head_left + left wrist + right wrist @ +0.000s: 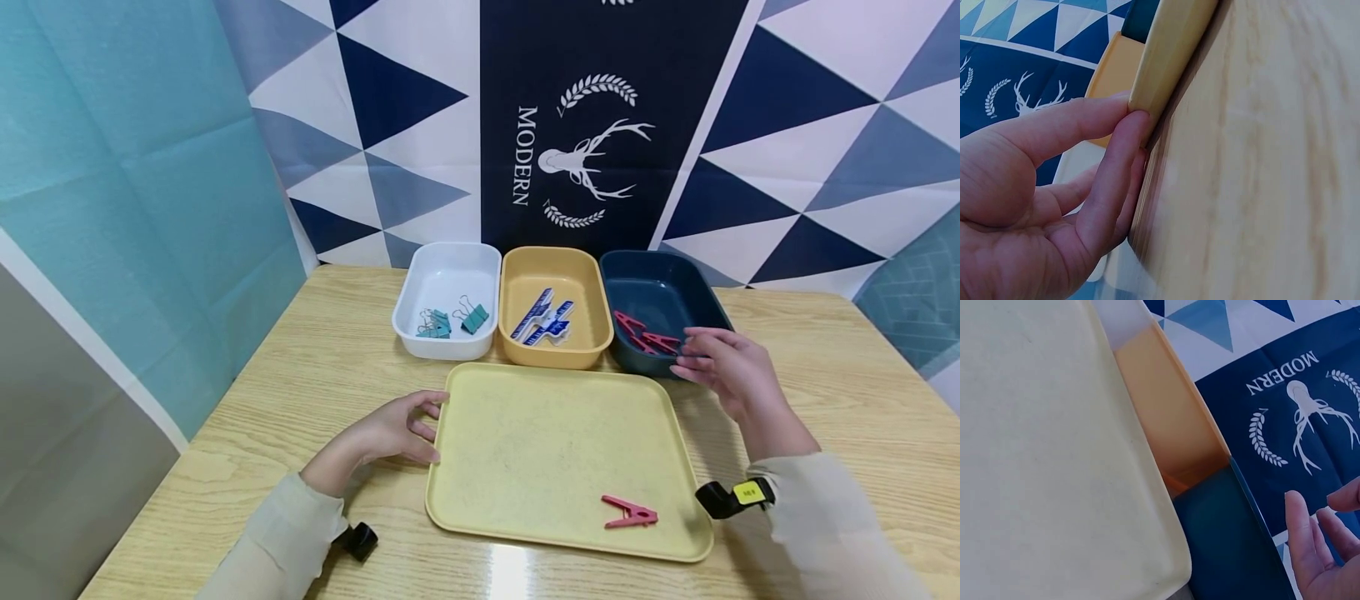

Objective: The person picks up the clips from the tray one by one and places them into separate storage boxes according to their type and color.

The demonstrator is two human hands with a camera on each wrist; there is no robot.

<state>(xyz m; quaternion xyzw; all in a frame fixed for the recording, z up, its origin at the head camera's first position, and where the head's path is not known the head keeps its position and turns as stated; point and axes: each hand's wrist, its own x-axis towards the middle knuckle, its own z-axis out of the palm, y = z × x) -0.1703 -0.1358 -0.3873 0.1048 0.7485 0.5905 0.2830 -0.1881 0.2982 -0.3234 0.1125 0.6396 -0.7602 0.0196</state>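
My left hand touches the left rim of the yellow tray, its thumb and fingers spread along that edge. In the left wrist view, the fingertips meet the tray's outer side. My right hand hovers at the near right corner of the dark blue bin, fingers loosely bent with nothing between them. Red clothespins lie inside that bin, close to the right fingertips. Another red clothespin lies on the tray near its front right corner.
A white bin with teal binder clips and a yellow bin with blue-and-white clips stand left of the dark blue one, behind the tray. All stand on a wooden table against a patterned cloth.
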